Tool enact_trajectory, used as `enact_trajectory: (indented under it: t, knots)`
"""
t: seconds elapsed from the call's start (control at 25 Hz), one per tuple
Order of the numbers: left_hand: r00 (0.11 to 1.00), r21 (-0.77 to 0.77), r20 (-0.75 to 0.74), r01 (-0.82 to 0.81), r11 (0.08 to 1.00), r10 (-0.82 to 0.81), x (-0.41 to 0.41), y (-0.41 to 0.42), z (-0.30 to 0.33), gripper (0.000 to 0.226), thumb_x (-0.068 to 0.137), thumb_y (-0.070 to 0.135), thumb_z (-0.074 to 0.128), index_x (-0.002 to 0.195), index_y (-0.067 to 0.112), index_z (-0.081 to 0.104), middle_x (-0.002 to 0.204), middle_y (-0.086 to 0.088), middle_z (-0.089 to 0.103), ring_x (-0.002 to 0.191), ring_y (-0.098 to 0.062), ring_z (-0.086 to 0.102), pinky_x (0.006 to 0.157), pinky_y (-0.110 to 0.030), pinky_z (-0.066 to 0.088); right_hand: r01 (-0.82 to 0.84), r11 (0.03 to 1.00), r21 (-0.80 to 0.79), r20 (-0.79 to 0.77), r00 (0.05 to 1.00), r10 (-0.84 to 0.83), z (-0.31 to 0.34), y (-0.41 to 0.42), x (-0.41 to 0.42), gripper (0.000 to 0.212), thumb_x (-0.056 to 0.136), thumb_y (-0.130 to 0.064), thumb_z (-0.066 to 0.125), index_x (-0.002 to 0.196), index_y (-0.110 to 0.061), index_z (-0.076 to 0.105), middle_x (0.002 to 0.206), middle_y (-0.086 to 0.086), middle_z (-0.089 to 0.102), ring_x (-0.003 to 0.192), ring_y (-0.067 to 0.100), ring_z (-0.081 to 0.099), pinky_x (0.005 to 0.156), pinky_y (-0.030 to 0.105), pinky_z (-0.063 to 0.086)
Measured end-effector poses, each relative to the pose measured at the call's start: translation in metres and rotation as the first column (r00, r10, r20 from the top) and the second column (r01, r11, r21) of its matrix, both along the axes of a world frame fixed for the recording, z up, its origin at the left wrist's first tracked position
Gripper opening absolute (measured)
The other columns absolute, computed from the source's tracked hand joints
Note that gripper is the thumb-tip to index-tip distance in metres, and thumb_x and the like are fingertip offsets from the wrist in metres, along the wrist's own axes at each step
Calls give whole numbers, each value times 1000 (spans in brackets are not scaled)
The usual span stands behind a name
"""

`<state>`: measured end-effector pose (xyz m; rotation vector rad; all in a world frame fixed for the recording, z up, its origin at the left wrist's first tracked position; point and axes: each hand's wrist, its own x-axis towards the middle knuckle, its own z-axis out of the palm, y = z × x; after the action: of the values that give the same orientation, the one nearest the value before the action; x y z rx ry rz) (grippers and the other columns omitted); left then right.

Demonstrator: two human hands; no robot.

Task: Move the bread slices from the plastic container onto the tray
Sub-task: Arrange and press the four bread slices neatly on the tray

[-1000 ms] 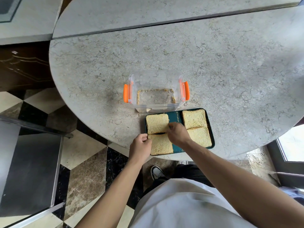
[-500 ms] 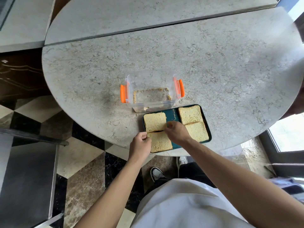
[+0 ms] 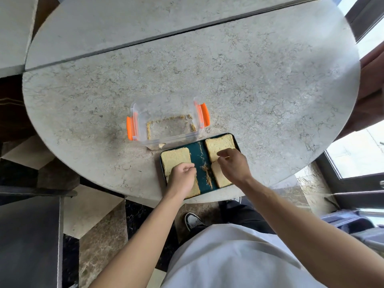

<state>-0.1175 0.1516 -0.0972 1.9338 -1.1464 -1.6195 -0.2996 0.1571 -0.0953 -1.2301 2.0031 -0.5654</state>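
Observation:
A dark teal tray (image 3: 198,161) lies at the table's near edge with bread slices in two columns. The far-left slice (image 3: 175,161) and far-right slice (image 3: 218,144) show fully. My left hand (image 3: 181,177) lies curled over the near-left slice (image 3: 196,190), fingers at its far edge. My right hand (image 3: 233,165) covers part of the near-right slice (image 3: 221,179), with its fingertips pinched at the near edge of the far-right slice. A line of crumbs runs down the bare strip between the columns. The clear plastic container (image 3: 166,107) just behind the tray holds only crumbs.
The container has orange latches (image 3: 129,128) on both sides and touches the tray's far-left corner. The round stone table (image 3: 249,80) stretches far and right. Below the table edge are a tiled floor, my shoe (image 3: 192,221) and a dark surface at left.
My left hand moved from the tray's left edge onto the near-left slice. My right hand shifted from the middle to the right column. The gap between the columns is wider.

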Motion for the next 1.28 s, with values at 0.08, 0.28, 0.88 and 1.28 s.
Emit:
enact_trajectory:
  t: [0.08,0.28,0.88,1.28]
  knots:
    - [1000,25,-10,9,1000,-9,-17,-9,-2,33,91,20,57,122,14,67,106,1,72,102,-18,69,97,-44,55,27,1000,2,1,1000,-27,-1,-2,-21,34,90,-18,54,118,-9,70,120,10,68,104,23,64,91,35,53]
    - [1000,58,9,-3,998,3,-54,-32,-6,44,93,15,55,136,6,57,124,-10,67,110,-22,66,103,-46,50,37,999,38,7,999,-37,-7,-10,-59,36,91,-17,53,123,-9,68,122,10,65,108,23,62,91,28,47]
    - [995,84,98,-44,996,36,-83,-29,-13,42,88,5,59,129,11,61,117,-6,68,107,-22,65,100,-45,53,21,995,95,103,994,-31,-22,2,-96,31,90,-19,53,117,-14,69,112,5,67,96,19,63,81,26,46]
    - [994,202,52,-101,974,93,-87,2,-25,39,91,6,59,130,6,60,119,-13,68,97,-20,70,81,-38,63,-62,995,79,77,995,56,-25,19,-91,30,91,-20,53,116,-13,69,114,6,65,95,19,61,80,25,44]
